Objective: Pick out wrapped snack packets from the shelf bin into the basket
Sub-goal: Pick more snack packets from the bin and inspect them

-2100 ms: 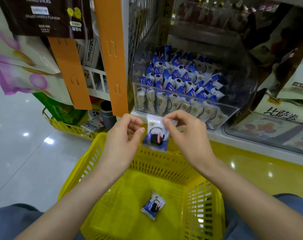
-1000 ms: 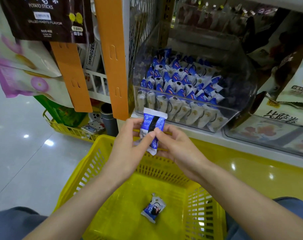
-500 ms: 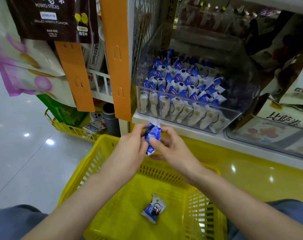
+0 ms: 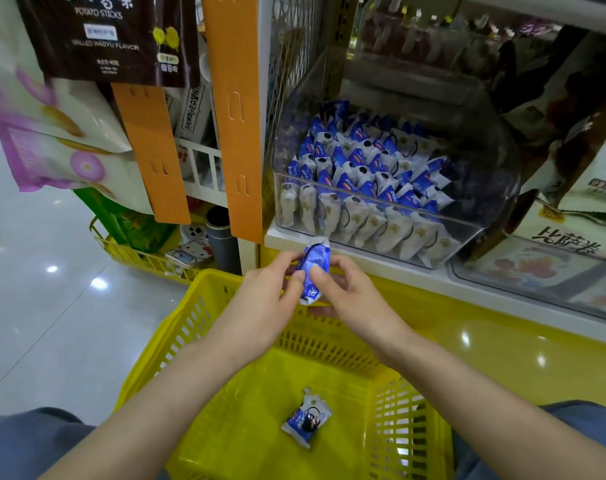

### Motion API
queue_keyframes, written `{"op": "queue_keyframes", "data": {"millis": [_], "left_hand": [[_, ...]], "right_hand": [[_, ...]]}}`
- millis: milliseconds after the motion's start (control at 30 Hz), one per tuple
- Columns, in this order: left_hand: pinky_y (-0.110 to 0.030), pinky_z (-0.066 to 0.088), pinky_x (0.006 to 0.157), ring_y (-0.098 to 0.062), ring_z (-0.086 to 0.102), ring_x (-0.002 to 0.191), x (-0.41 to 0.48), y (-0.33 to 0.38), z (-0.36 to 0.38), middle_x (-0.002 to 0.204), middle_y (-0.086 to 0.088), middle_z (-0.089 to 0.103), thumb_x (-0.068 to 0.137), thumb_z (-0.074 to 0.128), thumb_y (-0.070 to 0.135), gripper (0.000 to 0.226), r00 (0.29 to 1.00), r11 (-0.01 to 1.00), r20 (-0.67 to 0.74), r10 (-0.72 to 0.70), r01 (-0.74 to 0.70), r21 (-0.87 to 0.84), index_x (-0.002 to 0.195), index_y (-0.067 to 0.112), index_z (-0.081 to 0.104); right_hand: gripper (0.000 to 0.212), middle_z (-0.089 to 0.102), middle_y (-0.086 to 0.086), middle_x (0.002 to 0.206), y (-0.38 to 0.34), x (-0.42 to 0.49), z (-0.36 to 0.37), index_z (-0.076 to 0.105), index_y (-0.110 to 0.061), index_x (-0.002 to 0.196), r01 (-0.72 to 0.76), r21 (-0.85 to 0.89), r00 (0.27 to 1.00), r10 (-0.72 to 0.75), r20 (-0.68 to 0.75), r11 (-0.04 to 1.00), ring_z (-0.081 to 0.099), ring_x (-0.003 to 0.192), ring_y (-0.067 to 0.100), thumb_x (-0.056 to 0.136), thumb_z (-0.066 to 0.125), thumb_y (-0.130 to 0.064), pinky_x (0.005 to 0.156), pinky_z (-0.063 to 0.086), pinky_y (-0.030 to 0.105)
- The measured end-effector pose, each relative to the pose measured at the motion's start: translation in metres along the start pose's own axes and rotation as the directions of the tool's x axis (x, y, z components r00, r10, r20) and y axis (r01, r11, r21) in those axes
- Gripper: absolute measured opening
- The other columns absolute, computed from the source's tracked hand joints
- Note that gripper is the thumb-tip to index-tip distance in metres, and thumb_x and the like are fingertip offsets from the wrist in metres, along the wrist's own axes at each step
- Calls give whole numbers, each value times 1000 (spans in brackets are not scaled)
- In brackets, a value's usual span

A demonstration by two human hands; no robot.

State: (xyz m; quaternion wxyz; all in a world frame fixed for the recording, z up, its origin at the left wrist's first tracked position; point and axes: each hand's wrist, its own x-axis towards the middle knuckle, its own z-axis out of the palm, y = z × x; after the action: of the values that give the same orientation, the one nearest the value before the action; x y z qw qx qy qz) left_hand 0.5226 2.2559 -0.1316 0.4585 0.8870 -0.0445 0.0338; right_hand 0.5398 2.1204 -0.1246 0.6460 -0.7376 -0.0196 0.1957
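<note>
Shop, stocked shelf bin [image 4: 381, 209], yellow basket [image 4: 204, 306]

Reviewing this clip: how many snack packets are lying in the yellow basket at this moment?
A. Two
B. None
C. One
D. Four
C: a single packet lies on the floor of the basket, while another packet is pinched between the left hand and right hand above the basket's far rim, not yet dropped in.
</note>
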Motion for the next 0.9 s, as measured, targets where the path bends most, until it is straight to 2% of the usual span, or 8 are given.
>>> {"op": "queue_keyframes", "data": {"millis": [67,167,267,400,500,567,733,900], "left_hand": [[-23,45,67,-8,61,78,-2,2,2,94,13,64,98,40,21,30,999,997,39,-17,19,-69,127,26,46],[-22,50,69,0,61,80,1,5,2,91,16,64,99,36,17,23,992,941,73,-98,117,-317,103,33,52],[-21,54,68,-4,62,78,6,11,2,82,10,65,98,37,14,26,960,760,188,-206,278,-588,94,25,60],[-34,57,76,-17,66,90,10,18,2,95,-6,71,94,43,33,30,920,592,301,-252,393,-704,105,13,63],[-30,57,77,-13,67,85,8,22,5,92,-5,71,92,54,22,27,939,663,249,-235,343,-666,113,7,60],[-22,55,71,-7,66,77,8,25,4,84,4,71,90,56,15,21,957,685,185,-222,288,-669,110,9,61],[-23,54,80,-6,66,94,17,35,-3,105,2,70,91,54,17,21,981,650,85,-173,178,-739,111,22,58],[-10,49,72,3,65,90,31,41,-8,99,10,71,90,54,25,17,991,625,11,-132,92,-775,106,26,61]], "right_hand": [[24,66,4,100,1,2,-2,48,-20,111,2,23,999,-2,-38,1000,65,87,9,90,54,-30,80,54,30],[40,62,4,101,3,4,-1,43,-20,111,27,-31,994,-30,-108,999,65,87,8,81,65,-36,80,55,29],[37,59,-6,91,-1,6,-3,43,-29,98,123,-113,976,-141,-168,986,59,73,-11,75,70,-36,64,47,8],[36,49,-15,97,-7,7,-13,43,-40,90,175,-440,950,-268,-158,881,49,97,5,69,72,-45,76,38,5],[40,48,-13,99,-9,2,-14,52,-35,106,247,-637,922,-379,-77,730,46,100,7,70,66,-44,80,36,11],[49,51,-11,101,-15,-1,-17,54,-27,117,291,-670,909,-415,-28,683,46,94,-4,72,71,-37,78,35,10],[35,64,-8,93,-37,-4,-28,61,-23,109,346,-541,884,-460,-87,767,55,73,4,77,72,-22,68,46,17],[27,66,-12,98,-73,-2,-47,58,-32,108,410,-555,851,-522,-52,724,62,88,0,82,59,-33,80,50,14]]}}
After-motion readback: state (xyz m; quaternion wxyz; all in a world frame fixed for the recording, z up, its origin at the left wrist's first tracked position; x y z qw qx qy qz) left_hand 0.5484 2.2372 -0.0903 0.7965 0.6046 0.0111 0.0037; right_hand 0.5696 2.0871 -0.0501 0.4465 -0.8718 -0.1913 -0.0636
